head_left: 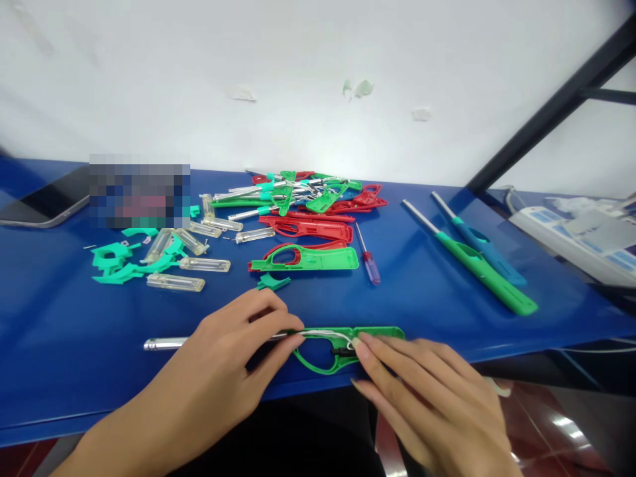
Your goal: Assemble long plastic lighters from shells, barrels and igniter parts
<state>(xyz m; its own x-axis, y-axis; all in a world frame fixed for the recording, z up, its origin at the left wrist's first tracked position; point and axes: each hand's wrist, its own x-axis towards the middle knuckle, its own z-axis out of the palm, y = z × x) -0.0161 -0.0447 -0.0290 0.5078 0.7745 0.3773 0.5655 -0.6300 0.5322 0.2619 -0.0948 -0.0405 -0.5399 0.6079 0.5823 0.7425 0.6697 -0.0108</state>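
Observation:
A green lighter half-shell lies open side up near the table's front edge. White wires run along its inside, and a small black part sits by the trigger loop. A metal lighter tube sticks out to the left, partly behind my left hand. That hand's thumb and fingertips pinch the shell where the tube meets it. My right hand grips the shell's wide right end, its fingertips on the wire loop and its thumb below the near edge.
Red and green shells, tubes and wires are heaped behind my hands. Clear fuel tanks and teal pieces lie left. A screwdriver, a green lighter, a blue lighter and a power strip lie right. A phone lies far left.

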